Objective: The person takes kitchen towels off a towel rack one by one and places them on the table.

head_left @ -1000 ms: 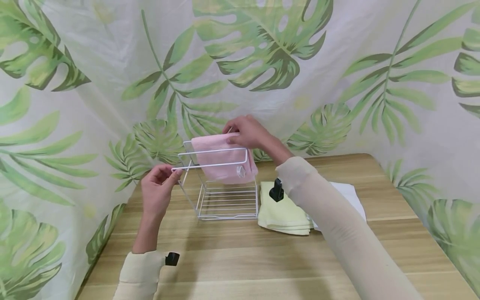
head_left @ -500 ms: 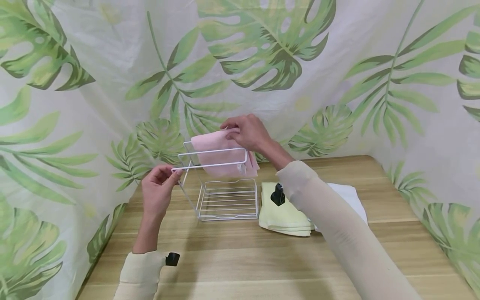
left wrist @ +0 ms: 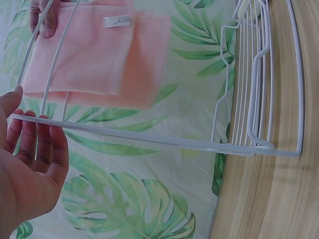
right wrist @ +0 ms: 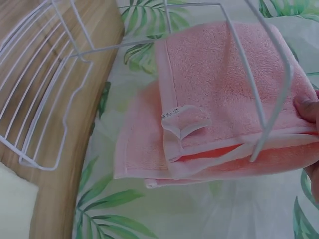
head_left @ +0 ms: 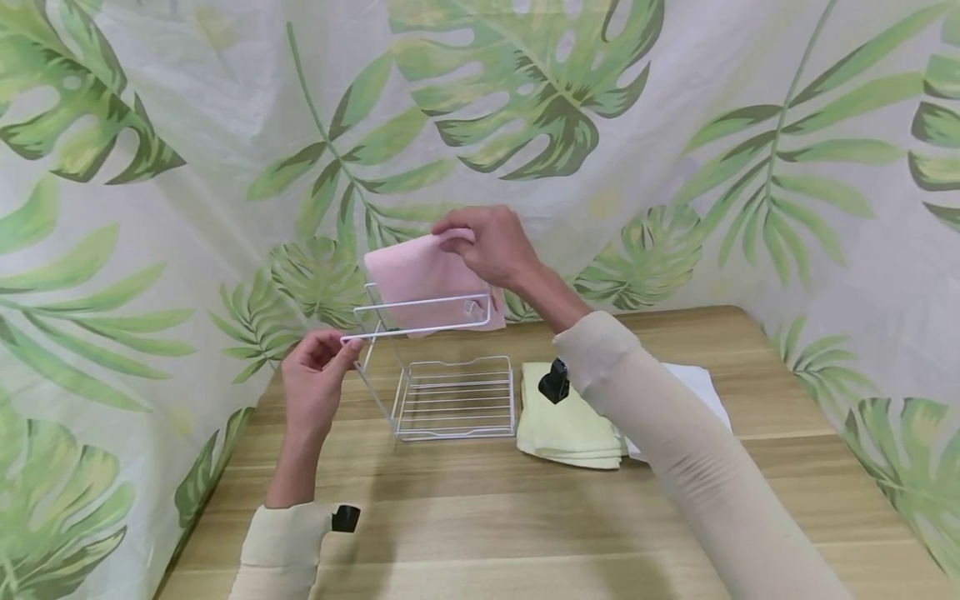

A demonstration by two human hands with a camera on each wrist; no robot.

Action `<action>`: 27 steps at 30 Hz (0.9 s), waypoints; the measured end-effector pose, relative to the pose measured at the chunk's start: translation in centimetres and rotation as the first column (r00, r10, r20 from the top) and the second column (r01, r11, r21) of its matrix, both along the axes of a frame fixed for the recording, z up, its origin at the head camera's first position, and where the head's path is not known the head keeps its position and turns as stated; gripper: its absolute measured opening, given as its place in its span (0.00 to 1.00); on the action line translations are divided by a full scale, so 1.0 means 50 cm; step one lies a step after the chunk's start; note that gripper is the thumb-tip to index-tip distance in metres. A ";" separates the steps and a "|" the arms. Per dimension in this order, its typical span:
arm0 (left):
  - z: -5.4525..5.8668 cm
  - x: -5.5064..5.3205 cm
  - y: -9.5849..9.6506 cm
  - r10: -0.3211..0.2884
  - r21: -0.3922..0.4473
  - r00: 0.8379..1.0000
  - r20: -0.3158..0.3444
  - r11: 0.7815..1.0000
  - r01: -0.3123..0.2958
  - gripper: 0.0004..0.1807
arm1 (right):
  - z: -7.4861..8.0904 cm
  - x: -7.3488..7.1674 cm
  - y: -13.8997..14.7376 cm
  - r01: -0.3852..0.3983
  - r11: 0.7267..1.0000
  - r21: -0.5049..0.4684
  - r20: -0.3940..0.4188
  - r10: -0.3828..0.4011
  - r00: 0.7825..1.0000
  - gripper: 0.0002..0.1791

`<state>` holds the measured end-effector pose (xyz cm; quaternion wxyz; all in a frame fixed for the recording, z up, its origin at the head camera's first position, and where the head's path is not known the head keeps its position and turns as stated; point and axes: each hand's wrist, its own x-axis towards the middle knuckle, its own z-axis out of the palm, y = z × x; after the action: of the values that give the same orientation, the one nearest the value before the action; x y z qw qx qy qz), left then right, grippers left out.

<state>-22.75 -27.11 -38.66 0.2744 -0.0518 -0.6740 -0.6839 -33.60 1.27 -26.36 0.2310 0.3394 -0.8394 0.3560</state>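
Observation:
A pink towel (head_left: pixel 412 271), folded and with a small white label (left wrist: pixel 117 21), hangs from my right hand (head_left: pixel 495 246), which pinches its upper edge between thumb and fingers. Its lower part lies behind the front top bars of a white wire rack (head_left: pixel 457 434) that stands on the table. At the rack's upper front left corner, my left hand (head_left: pixel 318 375) grips the wire with thumb and fingertips. In the right wrist view the towel (right wrist: pixel 214 74) shows two layers spreading apart at the bottom, and only part of the right hand (right wrist: pixel 309 112) is visible.
Right of the rack lies a stack of folded pale yellow towels (head_left: pixel 562 429), partly under my right forearm. A white cloth (head_left: pixel 701 387) is beside it, partly hidden by the sleeve. Leaf-print fabric (head_left: pixel 675 100) hangs close behind the wooden table (head_left: pixel 480 533).
My right hand has moved up and slightly left, raising the pink towel higher above the rack's top bars. The left hand stays at the rack corner.

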 end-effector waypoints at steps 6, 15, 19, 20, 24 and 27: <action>0.000 0.000 0.001 -0.001 0.002 1.000 -0.003 1.000 0.001 0.08 | 0.028 0.010 0.007 -0.021 0.999 -0.039 -0.001 0.021 1.000 0.07; 0.001 0.002 0.000 -0.003 -0.001 1.000 -0.006 1.000 0.003 0.08 | 0.072 0.019 0.024 -0.017 0.992 -0.123 -0.023 0.015 1.000 0.08; 0.002 0.003 0.001 0.005 -0.011 1.000 -0.005 1.000 -0.005 0.08 | 0.098 0.023 0.035 -0.009 0.989 -0.145 -0.011 0.007 1.000 0.09; 0.002 0.003 0.001 0.007 -0.015 1.000 -0.004 1.000 -0.007 0.08 | 0.106 0.024 0.038 -0.004 0.989 -0.148 -0.006 0.003 1.000 0.09; 0.003 0.003 0.002 0.009 -0.021 1.000 -0.004 1.000 -0.009 0.07 | 0.135 0.027 0.053 0.018 0.987 -0.161 0.006 -0.017 1.000 0.09; 0.004 0.002 0.001 0.006 -0.015 1.000 -0.003 1.000 -0.006 0.07 | 0.157 0.030 0.067 0.037 0.986 -0.165 0.016 -0.035 0.999 0.08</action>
<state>-22.65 -27.04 -38.46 0.2769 -0.0529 -0.6788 -0.6780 -32.11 4.62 -18.52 0.2596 0.3015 -0.8144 0.4225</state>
